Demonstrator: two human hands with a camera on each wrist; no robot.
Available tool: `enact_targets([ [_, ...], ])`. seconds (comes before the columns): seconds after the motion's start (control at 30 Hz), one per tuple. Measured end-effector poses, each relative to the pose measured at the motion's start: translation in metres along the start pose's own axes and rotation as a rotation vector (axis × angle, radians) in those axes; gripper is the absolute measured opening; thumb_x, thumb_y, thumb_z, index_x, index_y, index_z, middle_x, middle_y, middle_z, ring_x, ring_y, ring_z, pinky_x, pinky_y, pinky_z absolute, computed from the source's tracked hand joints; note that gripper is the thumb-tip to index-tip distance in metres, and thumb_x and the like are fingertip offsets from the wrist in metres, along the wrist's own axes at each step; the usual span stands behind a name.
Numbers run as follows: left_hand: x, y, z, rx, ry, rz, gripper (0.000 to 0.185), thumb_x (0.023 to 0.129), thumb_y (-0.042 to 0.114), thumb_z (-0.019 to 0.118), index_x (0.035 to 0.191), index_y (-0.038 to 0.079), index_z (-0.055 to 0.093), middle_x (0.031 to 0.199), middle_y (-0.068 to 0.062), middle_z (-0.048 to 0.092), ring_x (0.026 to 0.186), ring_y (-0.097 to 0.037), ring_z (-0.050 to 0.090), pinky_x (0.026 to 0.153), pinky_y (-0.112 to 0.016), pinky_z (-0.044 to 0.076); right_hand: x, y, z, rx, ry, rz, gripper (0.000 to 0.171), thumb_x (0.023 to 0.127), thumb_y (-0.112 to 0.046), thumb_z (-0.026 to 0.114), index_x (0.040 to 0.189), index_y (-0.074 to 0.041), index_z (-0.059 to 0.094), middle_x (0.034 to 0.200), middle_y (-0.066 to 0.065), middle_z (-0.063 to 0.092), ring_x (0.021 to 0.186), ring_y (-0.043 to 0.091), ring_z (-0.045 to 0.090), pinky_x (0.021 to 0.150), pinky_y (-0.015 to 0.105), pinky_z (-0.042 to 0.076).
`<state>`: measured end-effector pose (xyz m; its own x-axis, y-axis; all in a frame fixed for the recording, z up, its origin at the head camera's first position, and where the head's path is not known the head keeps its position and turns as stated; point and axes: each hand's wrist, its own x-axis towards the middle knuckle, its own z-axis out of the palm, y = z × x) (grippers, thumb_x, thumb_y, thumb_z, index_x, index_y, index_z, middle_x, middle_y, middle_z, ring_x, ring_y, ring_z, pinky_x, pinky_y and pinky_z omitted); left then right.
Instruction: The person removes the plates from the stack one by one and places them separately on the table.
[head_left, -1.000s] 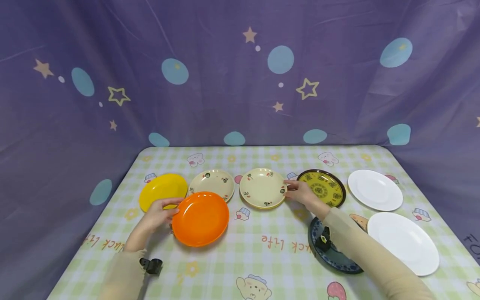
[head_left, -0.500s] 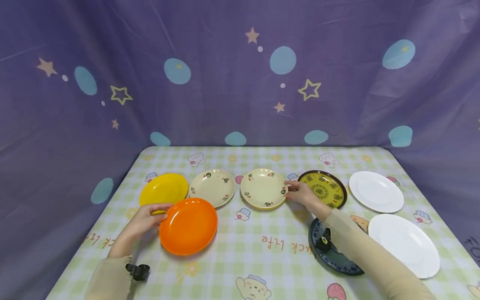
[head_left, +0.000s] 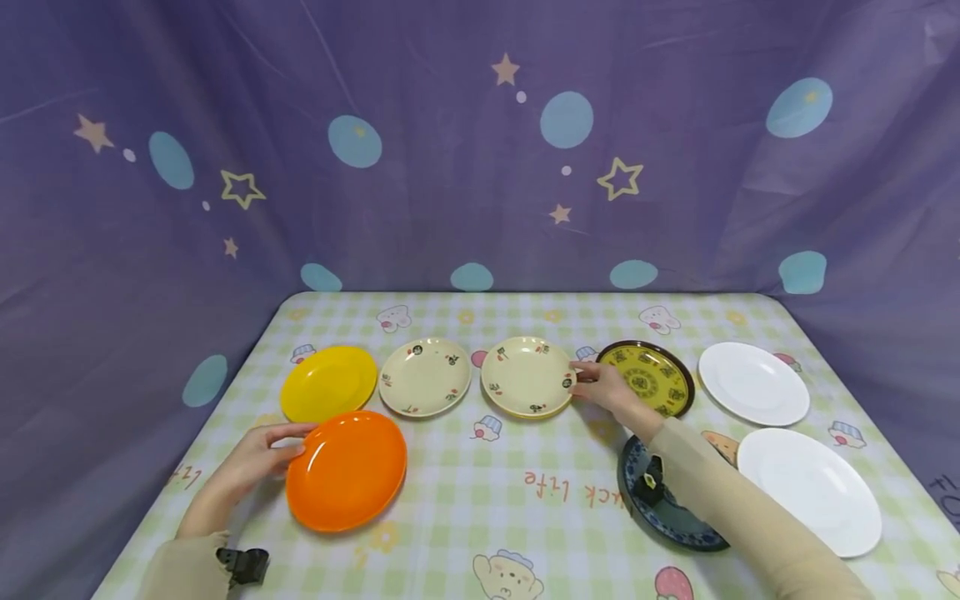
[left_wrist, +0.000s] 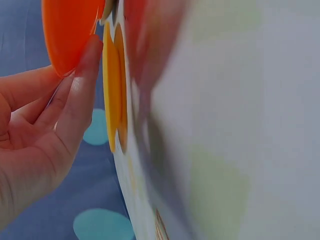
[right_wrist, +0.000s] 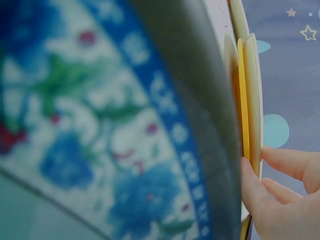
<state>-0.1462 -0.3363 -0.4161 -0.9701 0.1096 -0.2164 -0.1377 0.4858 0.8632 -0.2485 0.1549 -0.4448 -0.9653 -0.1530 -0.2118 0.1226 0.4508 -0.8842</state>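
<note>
My left hand [head_left: 258,458] pinches the left rim of a glossy orange plate [head_left: 347,471], thumb and fingers on opposite faces. In the left wrist view the orange plate [left_wrist: 70,35] is off the table, its blurred shadow beside it. My right hand [head_left: 603,387] grips the right rim of a cream plate [head_left: 528,375] with small printed motifs. A yellow edge shows under that plate; in the right wrist view a yellow plate [right_wrist: 243,95] lies against its underside, with the thumb at the yellow edge. Behind the orange plate is another yellow plate [head_left: 328,383].
A second cream plate [head_left: 424,377] lies between the yellow one and the gripped one. To the right are a brown-rimmed olive plate [head_left: 648,379], two white plates [head_left: 753,383] and a blue-patterned plate [head_left: 686,523], partly under the right forearm. A checked cloth [head_left: 465,533] covers the table.
My left hand has carried the orange plate left and toward the near edge, uncovering the second cream plate. My right hand stays at the cream plate's rim.
</note>
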Motion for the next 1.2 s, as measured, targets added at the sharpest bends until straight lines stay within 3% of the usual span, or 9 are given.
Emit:
enact_targets([
  [0.2,-0.008,-0.01,-0.015,-0.061,-0.022,-0.033,0.049,0.085,0.013,0.058,0.123,-0.013,0.042,0.112,-0.018,0.056,0.071,-0.014,0.063,0.061,-0.033,0.056,-0.001,0.001,0.0,0.039,-0.005,0.002,0.05,0.081,-0.001,0.059,0.128,0.004,0.041,0.116,0.027,0.05,0.102,0.034,0.053,0.078,0.029,0.053],
  [0.43,-0.018,-0.019,-0.027,-0.05,0.004,-0.057,0.045,0.085,0.015,0.059,0.12,-0.01,0.048,0.103,-0.004,0.062,0.072,-0.012,0.064,0.059,-0.034,0.056,-0.001,0.002,0.0,0.062,-0.01,0.0,0.05,0.081,0.001,0.058,0.128,0.005,0.04,0.116,0.029,0.049,0.102,0.034,0.052,0.078,0.029,0.053],
  [0.57,-0.022,-0.026,-0.034,-0.081,-0.003,-0.073,0.027,0.084,0.016,0.059,0.111,0.014,0.062,0.095,0.011,0.062,0.067,-0.011,0.062,0.056,-0.031,0.055,0.0,0.001,0.0,0.053,-0.004,0.004,0.05,0.081,0.0,0.059,0.128,0.004,0.041,0.117,0.028,0.049,0.103,0.034,0.052,0.079,0.028,0.053],
  [0.63,-0.023,-0.029,-0.037,-0.103,-0.012,-0.088,0.023,0.084,0.015,0.059,0.102,0.029,0.063,0.091,0.017,0.061,0.066,-0.01,0.061,0.056,-0.029,0.055,0.0,0.001,-0.001,0.053,-0.003,0.012,0.05,0.082,-0.001,0.059,0.129,0.003,0.041,0.118,0.027,0.049,0.104,0.034,0.051,0.079,0.028,0.052],
  [0.7,-0.024,-0.031,-0.039,-0.115,-0.016,-0.107,0.023,0.084,0.016,0.059,0.098,0.034,0.062,0.09,0.018,0.061,0.067,-0.01,0.061,0.057,-0.028,0.055,0.0,0.0,-0.001,0.059,-0.004,0.022,0.051,0.082,-0.002,0.059,0.129,0.002,0.042,0.119,0.027,0.048,0.104,0.033,0.051,0.079,0.028,0.052],
  [0.77,-0.024,-0.032,-0.041,-0.114,-0.013,-0.12,0.024,0.084,0.016,0.059,0.106,0.027,0.062,0.092,0.016,0.062,0.069,-0.011,0.061,0.059,-0.029,0.055,0.0,0.0,-0.001,0.062,-0.006,0.028,0.051,0.082,-0.002,0.058,0.13,0.002,0.041,0.119,0.027,0.048,0.104,0.033,0.051,0.079,0.028,0.052],
  [0.9,-0.027,-0.033,-0.044,-0.091,-0.013,-0.139,0.043,0.085,0.018,0.059,0.123,0.0,0.051,0.098,0.009,0.062,0.075,-0.012,0.063,0.062,-0.032,0.055,-0.001,-0.001,-0.001,0.079,-0.008,0.039,0.051,0.082,-0.001,0.058,0.129,0.001,0.041,0.119,0.026,0.048,0.103,0.032,0.053,0.079,0.028,0.052],
  [0.97,-0.028,-0.034,-0.045,-0.091,-0.013,-0.149,0.046,0.085,0.018,0.059,0.123,-0.004,0.048,0.098,0.008,0.062,0.075,-0.012,0.063,0.061,-0.033,0.055,-0.001,-0.002,0.0,0.085,-0.009,0.038,0.05,0.082,-0.001,0.058,0.129,0.002,0.041,0.118,0.027,0.049,0.102,0.032,0.053,0.08,0.029,0.052],
  [1.2,-0.029,-0.042,-0.05,-0.174,-0.029,-0.172,0.021,0.085,0.016,0.058,0.099,0.031,0.062,0.091,0.015,0.063,0.076,-0.01,0.063,0.062,-0.034,0.056,0.0,-0.002,0.002,0.085,0.001,0.044,0.05,0.081,0.0,0.059,0.128,0.003,0.042,0.116,0.027,0.05,0.098,0.031,0.055,0.078,0.03,0.053],
])
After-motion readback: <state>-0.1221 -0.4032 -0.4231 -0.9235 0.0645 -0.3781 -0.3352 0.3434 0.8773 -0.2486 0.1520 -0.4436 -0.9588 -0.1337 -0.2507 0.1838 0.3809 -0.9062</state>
